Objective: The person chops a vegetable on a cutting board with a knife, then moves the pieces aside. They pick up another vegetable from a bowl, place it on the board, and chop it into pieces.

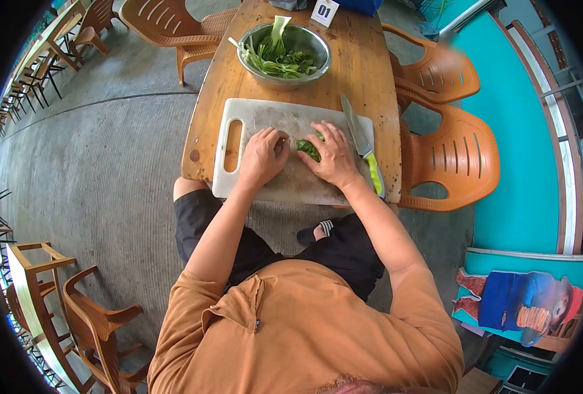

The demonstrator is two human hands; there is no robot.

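My right hand (334, 156) cups a small pile of chopped green leaves (309, 150) on the white cutting board (271, 187), with the greens between its thumb and fingers. To the left of the pile, my left hand (262, 157) rests on the board with its fingers curled in toward the thumb. Whatever it may hold is hidden. A knife with a lime-green handle (374, 172) lies along the board's right side, its blade pointing away from me. Beyond the board stands a metal bowl (285, 83) of leafy greens (281, 58), one pale stalk sticking up.
The board lies on a wooden table (216, 85). A card marked 01 (324, 12) stands at the far end. Orange-brown plastic chairs (452, 157) stand close on the right, and another chair (179, 33) is at the far left. A turquoise wall (521, 157) runs along the right.
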